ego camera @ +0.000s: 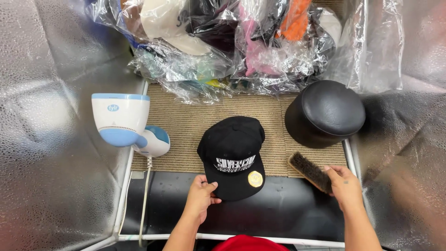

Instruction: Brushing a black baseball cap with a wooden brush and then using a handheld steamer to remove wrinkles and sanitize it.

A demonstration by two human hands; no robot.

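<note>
The black cap (233, 155) with white lettering and a gold round sticker lies mid-surface (288, 209), its flat brim over the mat's (186, 123) front edge, bare mat either side. The left hand (200, 195) pinches the brim's corner, fingers together; the right hand (344, 186) closes around a bristle brush (309, 171) beside the domed black form (324, 113).

Cap-cleaning workstation — foil-lined booth (55, 186), garment steamer (123, 123), bagged caps (223, 42)
</note>
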